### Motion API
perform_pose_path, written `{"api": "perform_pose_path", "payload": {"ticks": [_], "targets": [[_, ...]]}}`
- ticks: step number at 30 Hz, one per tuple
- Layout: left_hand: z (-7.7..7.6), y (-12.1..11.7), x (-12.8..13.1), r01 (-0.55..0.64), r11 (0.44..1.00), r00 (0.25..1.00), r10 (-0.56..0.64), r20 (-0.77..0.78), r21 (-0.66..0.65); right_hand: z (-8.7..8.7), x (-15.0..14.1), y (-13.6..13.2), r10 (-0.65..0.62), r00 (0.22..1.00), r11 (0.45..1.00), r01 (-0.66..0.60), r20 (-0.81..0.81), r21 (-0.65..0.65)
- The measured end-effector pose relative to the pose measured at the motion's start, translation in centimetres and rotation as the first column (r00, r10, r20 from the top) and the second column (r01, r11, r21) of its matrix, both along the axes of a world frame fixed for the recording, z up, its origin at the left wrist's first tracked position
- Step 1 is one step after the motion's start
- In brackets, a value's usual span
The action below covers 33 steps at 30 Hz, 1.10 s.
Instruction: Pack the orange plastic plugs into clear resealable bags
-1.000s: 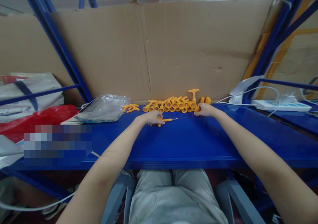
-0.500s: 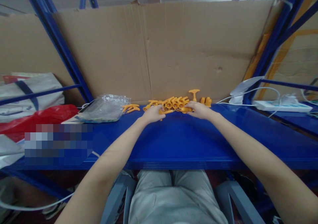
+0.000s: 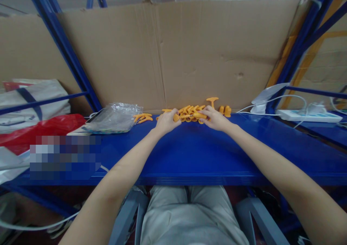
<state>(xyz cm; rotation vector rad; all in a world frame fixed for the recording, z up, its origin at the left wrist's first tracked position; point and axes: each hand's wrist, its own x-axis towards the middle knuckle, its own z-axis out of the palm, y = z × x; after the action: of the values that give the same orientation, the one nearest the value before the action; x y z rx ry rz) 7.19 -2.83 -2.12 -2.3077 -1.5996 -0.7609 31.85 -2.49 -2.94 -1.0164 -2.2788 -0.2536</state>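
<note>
Gripping a yellow handle piece (image 3: 176,118) in the curled fingers of the left hand (image 3: 166,123), and pinching a yellow tube (image 3: 200,115) between thumb and fingers of the right hand (image 3: 217,120). Holding the 2 pieces near each other, towards the back of the blue tabletop (image 3: 195,154), just in front of a heap of yellow parts (image 3: 189,109). Cannot tell whether touching, against so much of the same yellow. Probably light, stiff plastic, perhaps slightly slippery, hardly fragile; best held by the handle on the left and around the barrel on the right, away from any thin tip. Behind the right hand, a T-shaped yellow piece (image 3: 211,99), upright; by the clear plastic bag (image 3: 116,118), more yellow handles (image 3: 145,118).
</note>
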Motion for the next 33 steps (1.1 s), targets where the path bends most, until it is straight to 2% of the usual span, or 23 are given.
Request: {"api": "perform_pose_path", "payload": {"ticks": [4, 10, 16, 19, 22, 26, 30, 33], "targets": [[-0.2, -0.3, 0.5, 0.072, 0.997, 0.997, -0.072, 0.011, 0.03, -0.1, -0.6, -0.2, 0.06, 0.998, 0.997, -0.06, 0.02, 0.039], [-0.2, -0.3, 0.6, 0.063, 0.998, 0.996, -0.062, 0.063, -0.015, -0.5, -0.5, 0.3, 0.095, 0.995, 0.995, -0.095, 0.001, 0.035], [0.1, -0.3, 0.6, 0.076, 0.997, 0.994, -0.077, 0.075, 0.012, -0.3, 0.0, 1.0, 0.211, 0.969, 0.977, -0.212, -0.125, 0.003], [0.1, -0.1, 0.4, 0.058, 0.998, 0.997, -0.059, 0.043, 0.017, -0.3, 0.4, 1.4, 0.237, 0.937, 0.956, -0.271, -0.257, -0.109], [0.0, 0.0, 0.2, 0.054, 0.998, 0.999, -0.054, 0.006, 0.026, -0.3, 0.6, 1.6, 0.184, 0.88, 0.899, -0.33, -0.438, -0.286], [0.0, 0.0, 0.1, 0.063, 0.997, 0.998, -0.063, -0.011, 0.043, 0.0, 0.1, 1.1, 0.026, 0.796, 0.818, -0.365, -0.605, -0.445], [-0.1, 0.0, 0.1, 0.088, 0.995, 0.996, -0.087, -0.019, 0.037, 0.3, -0.9, 0.3, -0.145, 0.748, 0.772, -0.324, -0.648, -0.546], [-0.2, 0.2, 0.0, 0.083, 0.996, 0.997, -0.083, -0.012, 0.023, 0.4, -1.3, -0.1, -0.214, 0.732, 0.742, -0.309, -0.647, -0.595]]}}
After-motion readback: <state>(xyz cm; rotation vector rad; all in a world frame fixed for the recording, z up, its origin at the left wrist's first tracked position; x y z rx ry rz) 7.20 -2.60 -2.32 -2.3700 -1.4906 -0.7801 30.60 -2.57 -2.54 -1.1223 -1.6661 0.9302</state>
